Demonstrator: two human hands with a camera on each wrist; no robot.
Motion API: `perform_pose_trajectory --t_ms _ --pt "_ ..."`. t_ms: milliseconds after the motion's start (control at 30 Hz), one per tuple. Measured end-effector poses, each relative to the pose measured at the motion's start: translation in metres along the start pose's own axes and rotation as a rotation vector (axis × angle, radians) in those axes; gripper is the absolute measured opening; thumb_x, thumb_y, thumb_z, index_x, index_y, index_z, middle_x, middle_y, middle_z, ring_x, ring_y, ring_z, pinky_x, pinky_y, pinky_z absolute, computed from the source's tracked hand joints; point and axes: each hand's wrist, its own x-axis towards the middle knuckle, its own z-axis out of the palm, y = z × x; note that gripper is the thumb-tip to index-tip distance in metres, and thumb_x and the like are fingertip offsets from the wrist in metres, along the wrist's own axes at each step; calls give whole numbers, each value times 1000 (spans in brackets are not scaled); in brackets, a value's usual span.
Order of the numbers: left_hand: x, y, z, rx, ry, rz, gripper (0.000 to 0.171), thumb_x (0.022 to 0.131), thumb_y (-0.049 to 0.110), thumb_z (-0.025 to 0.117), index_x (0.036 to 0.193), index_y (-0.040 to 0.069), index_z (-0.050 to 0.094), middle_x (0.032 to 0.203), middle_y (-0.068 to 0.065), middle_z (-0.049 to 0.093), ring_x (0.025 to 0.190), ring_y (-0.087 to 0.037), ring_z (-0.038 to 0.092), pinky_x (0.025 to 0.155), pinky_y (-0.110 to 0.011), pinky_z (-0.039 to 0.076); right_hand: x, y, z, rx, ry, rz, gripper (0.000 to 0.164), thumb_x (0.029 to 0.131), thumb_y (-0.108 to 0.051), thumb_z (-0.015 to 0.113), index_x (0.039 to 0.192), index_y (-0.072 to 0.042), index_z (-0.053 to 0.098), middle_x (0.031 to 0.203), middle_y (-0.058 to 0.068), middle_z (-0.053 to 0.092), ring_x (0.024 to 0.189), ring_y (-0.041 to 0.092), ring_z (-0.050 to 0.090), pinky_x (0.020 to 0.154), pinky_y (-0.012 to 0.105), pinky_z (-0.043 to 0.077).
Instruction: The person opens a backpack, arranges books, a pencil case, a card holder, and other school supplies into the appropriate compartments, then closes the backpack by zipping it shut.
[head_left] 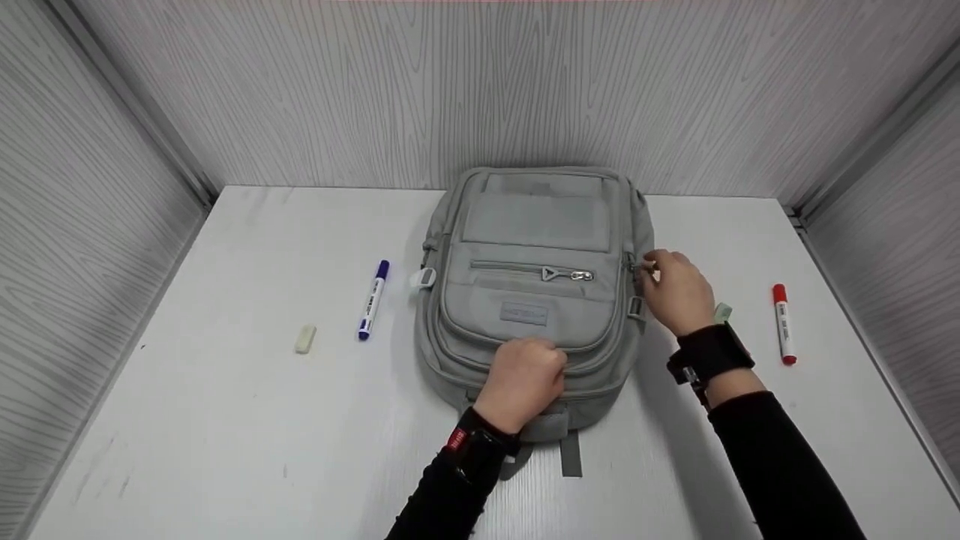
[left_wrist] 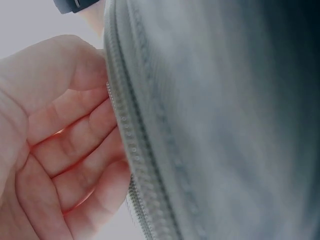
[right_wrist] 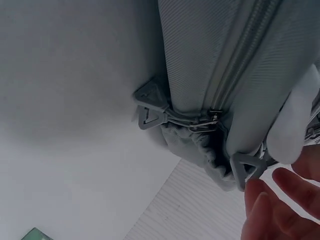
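Note:
A grey-green backpack (head_left: 540, 217) lies front up on the white table. My left hand (head_left: 525, 379) grips its near edge. In the left wrist view the curled fingers of that hand (left_wrist: 75, 130) reach behind a zippered edge (left_wrist: 132, 130), which hides their tips. My right hand (head_left: 679, 292) is at the bag's right side. In the right wrist view its fingertips (right_wrist: 257, 192) pinch the end of a triangular zipper pull (right_wrist: 245, 167). Two more triangular pulls (right_wrist: 152, 117) hang by a closed stretch of zipper (right_wrist: 245, 45).
A blue marker (head_left: 373, 300) and a pale eraser (head_left: 305, 339) lie left of the bag. On the right lie a red marker (head_left: 784, 322) and a small green block (head_left: 721, 312), partly hidden by the right wrist. Wood-grain panels (head_left: 337, 90) stand around the table.

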Motion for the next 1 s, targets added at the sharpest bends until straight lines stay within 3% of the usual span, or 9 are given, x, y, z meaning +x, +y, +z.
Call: perform_pose_trajectory --t_ms 267,533,667,1000 --pt "-1 -1 -1 1 -3 -5 16 66 2 67 57 15 63 55 5 56 50 -13 56 46 -26 41 3 -12 0 79 -19 -86 32 96 -9 59 125 3 64 125 32 55 107 49 55 92 58 45" --pt "0 -1 -1 10 2 4 19 67 3 68 54 15 58 56 5 55 51 -13 57 47 -27 44 3 -13 6 86 53 -114 16 94 -8 63 97 7 68 118 29 57 104 48 51 92 55 42" --pt "-1 -1 1 13 13 6 20 67 3 68 54 15 59 56 6 55 50 -13 57 47 -27 43 -7 -14 4 73 93 -154 16 95 -7 62 89 8 64 109 29 59 97 46 51 87 54 42" --pt "0 -1 3 12 34 4 22 68 3 68 53 15 59 54 7 54 48 -11 53 45 -24 37 -49 -27 4 57 145 -267 12 93 -3 63 84 6 60 94 22 60 86 40 50 79 48 42"
